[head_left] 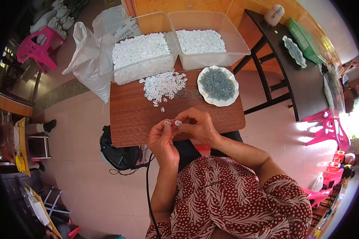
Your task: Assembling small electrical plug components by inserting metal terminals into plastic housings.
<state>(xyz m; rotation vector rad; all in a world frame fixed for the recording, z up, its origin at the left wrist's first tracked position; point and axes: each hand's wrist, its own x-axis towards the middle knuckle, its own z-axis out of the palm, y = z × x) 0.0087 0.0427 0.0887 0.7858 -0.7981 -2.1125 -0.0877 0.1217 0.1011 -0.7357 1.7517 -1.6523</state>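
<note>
Over the near edge of the brown table (127, 117), my two hands work close together. Between the thumb and fingers of my left hand (162, 139) is a small white plastic piece (167, 123). My right hand (199, 126) pinches another small white plastic piece (178, 123), rounded, with holes. Beyond them lies a loose heap of white two-holed pieces (163, 85), a few scattered toward me. Right of the heap, a white scalloped plate (204, 98) holds many small grey screws or nails (217, 83), and some more lie on the wood beside it.
Two clear plastic bins (211, 59) full of white pieces stand at the table's far side. A white sack (85, 59) leans at the left. To the right is a dark table (303, 83) with a green basket (307, 42). A black bag (119, 153) sits below the table's left corner.
</note>
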